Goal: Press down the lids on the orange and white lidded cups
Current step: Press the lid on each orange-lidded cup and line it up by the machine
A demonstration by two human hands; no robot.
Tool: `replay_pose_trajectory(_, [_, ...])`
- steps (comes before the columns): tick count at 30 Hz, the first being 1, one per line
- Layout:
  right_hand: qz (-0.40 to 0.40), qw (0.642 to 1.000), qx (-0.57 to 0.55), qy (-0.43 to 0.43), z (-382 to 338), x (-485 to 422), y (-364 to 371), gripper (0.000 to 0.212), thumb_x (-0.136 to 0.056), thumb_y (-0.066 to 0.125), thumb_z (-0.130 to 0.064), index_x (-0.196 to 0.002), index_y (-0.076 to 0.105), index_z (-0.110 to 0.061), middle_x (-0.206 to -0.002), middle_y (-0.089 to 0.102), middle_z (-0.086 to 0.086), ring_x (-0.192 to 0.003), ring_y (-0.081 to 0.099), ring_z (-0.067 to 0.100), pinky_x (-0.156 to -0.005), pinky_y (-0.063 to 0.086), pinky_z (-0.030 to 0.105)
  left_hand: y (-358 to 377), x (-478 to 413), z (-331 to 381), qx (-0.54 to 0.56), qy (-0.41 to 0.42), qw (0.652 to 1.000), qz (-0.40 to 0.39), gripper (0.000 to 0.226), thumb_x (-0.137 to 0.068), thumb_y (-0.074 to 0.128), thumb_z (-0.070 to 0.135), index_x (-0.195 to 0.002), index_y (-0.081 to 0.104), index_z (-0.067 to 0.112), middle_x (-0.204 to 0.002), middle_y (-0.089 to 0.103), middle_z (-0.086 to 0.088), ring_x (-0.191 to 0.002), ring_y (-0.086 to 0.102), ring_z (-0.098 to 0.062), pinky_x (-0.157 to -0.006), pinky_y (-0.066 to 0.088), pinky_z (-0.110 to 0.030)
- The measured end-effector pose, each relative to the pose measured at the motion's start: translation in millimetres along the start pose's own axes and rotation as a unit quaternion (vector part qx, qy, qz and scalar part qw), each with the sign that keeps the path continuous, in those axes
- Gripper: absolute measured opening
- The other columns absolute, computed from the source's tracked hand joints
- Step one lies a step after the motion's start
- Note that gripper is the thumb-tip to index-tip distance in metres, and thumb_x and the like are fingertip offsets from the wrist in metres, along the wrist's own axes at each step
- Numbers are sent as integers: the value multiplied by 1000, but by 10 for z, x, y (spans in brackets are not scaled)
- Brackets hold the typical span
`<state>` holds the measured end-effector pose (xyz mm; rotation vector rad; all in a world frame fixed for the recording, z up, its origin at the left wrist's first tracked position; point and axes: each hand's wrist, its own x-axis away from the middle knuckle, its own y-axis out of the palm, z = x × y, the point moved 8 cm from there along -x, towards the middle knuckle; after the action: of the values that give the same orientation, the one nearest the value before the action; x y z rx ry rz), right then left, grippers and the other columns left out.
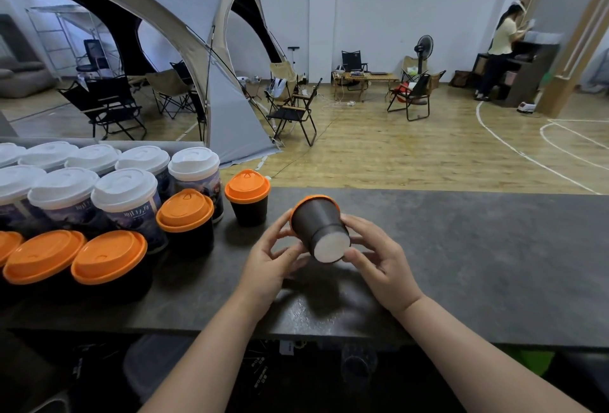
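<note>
Left hand [273, 257], right hand [379, 257] — fingers [279, 226] apparently curled

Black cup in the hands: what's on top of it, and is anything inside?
An orange lid caps its mouth; only the lid's edge shows, since the cup tilts its white base toward the camera. The inside is hidden by lid and wall.

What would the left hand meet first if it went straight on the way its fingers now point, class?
The tilted orange-lidded black cup. The left hand points its fingers forward and to the right, and they touch the cup near its lid rim. Past the cup lies the right hand, holding the other side.
</note>
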<state>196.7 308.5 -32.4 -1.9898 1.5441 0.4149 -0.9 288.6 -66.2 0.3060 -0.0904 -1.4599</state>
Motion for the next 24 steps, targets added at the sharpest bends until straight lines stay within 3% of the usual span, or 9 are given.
replay_pose_trajectory(3, [6,998,-45,47,108,-4,9,27,-92,68,-20,-119,67,-22,-135,64,-5,-113,70,19,-82,63,42,-6,-2,21,27,12,999,-12,65,-80,72,2,-137,57,29,-138,61,2,-123,63,-23,-100,53,-44])
replay_pose_trajectory(6, [-1,996,-53,71,191,4,20,25,-91,71,-5,-113,66,-14,-125,70,-3,-112,71,18,-85,62,41,-18,-21,13,52,6,999,-12,80,-72,76,1,-143,50,25,-141,58,-2,-119,65,-27,-93,57,-39])
replay_pose_trajectory(10, [-47,991,-47,119,261,-34,94,47,-84,80,-10,-127,62,-18,-117,73,-7,-110,71,11,-83,60,29,-6,-36,19,56,9,998,-16,82,-68,77,-5,-142,48,17,-141,59,-3,-125,61,-26,-98,54,-33])
replay_pose_trajectory(12, [-63,989,-34,128,268,-48,122,54,-83,82,-12,-132,61,-21,-120,73,-6,-111,70,9,-84,59,25,31,-28,29,39,9,999,-30,79,-69,76,-6,-140,50,13,-139,61,-2,-124,62,-21,-93,55,-27])
replay_pose_trajectory(18, [-69,990,2,120,265,-51,120,60,-77,86,-11,-130,63,-23,-121,71,-15,-111,69,6,-83,61,28,36,-40,17,-22,13,999,-38,67,-69,78,1,-133,58,8,-129,69,-3,-122,63,-17,-91,53,-22])
replay_pose_trajectory(24, [-73,990,29,116,280,-39,106,60,-77,85,-16,-129,61,-33,-123,69,-18,-115,65,4,-88,60,29,61,-29,22,-75,32,996,-30,66,-73,74,-12,-131,59,13,-127,70,3,-121,63,-11,-92,52,-19])
